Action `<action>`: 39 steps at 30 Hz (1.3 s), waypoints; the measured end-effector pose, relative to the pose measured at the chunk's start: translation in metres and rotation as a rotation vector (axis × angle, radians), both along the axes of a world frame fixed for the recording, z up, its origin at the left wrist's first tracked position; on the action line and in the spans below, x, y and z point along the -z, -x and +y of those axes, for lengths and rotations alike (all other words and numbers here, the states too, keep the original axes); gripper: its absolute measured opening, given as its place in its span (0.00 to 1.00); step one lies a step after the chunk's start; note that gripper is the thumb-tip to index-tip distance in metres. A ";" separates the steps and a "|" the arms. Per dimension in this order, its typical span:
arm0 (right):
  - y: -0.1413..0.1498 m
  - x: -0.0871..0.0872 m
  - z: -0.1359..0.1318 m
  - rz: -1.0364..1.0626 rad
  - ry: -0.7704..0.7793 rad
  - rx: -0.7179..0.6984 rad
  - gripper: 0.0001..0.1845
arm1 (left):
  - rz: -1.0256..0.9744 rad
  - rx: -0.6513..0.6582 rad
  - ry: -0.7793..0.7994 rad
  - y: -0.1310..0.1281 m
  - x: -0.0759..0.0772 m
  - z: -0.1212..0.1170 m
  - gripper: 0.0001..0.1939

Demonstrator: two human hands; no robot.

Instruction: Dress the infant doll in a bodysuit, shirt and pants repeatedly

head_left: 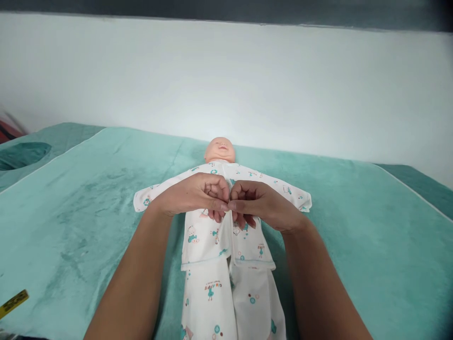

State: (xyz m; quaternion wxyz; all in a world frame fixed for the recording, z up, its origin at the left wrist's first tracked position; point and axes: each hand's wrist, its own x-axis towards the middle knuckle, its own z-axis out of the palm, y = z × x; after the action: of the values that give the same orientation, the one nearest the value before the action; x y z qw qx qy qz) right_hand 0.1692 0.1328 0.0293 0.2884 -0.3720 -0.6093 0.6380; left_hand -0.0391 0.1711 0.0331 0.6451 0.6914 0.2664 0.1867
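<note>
At the centre of the bed cover [88,212], the doll [221,150] lies on its back directly below the hands, with its long axis going from 12 o'clock, where the head is, to 6 o'clock, where the trousers [208,307] leave the view. The left hand [207,191] comes from 8 o'clock and the right hand [260,198] from 4 o'clock; they meet over the middle of the shirt [201,241], and neither hand is clearly nearer to it. Each hand has thumb and fingers pressed together, pinching the cloth at the front opening. Whether a fastener is between the fingertips I cannot tell, because the fingers cover this place. From there the front edge [231,236] runs toward 6 o'clock, and at the hem the two sides are a little apart.

By count, I see one doll, one shirt with two sleeves, lying toward 9 and 3 o'clock, and one pair of trousers with two legs. There are two hands, both bare. One yellow strip [14,303] lies at 8 o'clock, well apart from the doll.
</note>
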 end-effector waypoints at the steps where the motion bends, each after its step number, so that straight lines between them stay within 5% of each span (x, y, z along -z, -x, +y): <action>1: 0.000 0.000 0.000 0.000 0.003 -0.002 0.13 | 0.009 -0.001 -0.002 0.000 0.000 0.000 0.08; 10: -0.006 0.003 0.001 0.012 -0.051 -0.050 0.11 | -0.046 -0.011 -0.001 0.000 -0.001 -0.001 0.07; 18: 0.004 0.000 -0.005 -0.122 -0.201 0.064 0.14 | 0.001 -0.036 -0.008 -0.001 0.000 0.000 0.10; 26: 0.006 0.004 -0.003 -0.172 -0.227 0.081 0.14 | 0.118 -0.063 -0.058 -0.002 -0.004 -0.002 0.08; 39: -0.002 0.006 0.003 -0.103 -0.210 0.001 0.12 | -0.024 -0.069 -0.018 0.000 0.004 -0.003 0.08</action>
State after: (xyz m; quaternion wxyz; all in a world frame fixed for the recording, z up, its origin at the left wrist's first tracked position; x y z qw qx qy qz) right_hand 0.1713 0.1362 0.0230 0.2944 -0.3725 -0.6867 0.5505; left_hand -0.0393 0.1684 0.0290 0.6352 0.6853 0.2807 0.2194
